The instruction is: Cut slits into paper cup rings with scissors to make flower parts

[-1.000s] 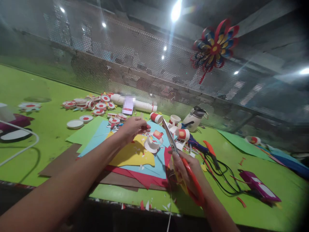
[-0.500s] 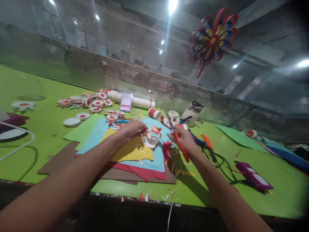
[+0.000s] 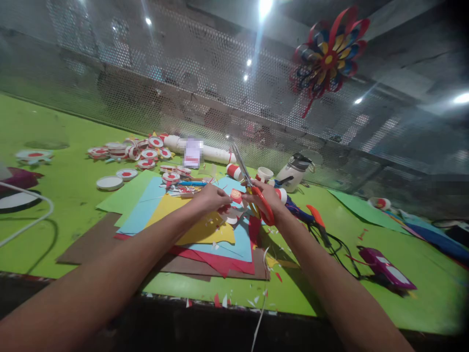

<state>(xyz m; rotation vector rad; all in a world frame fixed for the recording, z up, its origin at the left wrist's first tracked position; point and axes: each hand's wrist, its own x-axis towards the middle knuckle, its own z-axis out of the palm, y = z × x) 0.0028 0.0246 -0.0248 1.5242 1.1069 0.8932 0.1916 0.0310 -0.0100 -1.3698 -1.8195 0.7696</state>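
Note:
My left hand [image 3: 214,199] is closed at the left edge of a cut paper cup [image 3: 233,216], its fingertips pinched together and partly hidden. A red piece with yellow print [image 3: 236,195] shows at the cup's top, between my hands. In my right hand [image 3: 266,193] is a pair of scissors [image 3: 237,157] with red-orange handles; the blades point up and away, and the fingertips reach toward the red piece. Beneath the hands lie sheets of yellow paper [image 3: 205,233], light blue paper [image 3: 234,252] and red paper [image 3: 220,265] on a brown board [image 3: 88,240].
Red-and-white paper discs [image 3: 148,154] are heaped at the back left, near a white roll [image 3: 216,154]. A glue gun [image 3: 317,220], dark cables and a purple box [image 3: 386,268] lie right. A jug [image 3: 293,171] stands behind. Paper scraps [image 3: 220,299] litter the front edge.
My right hand has moved left toward the left hand, and the scissors have swung left with it. My left hand has shifted slightly right, closer to the red printed piece.

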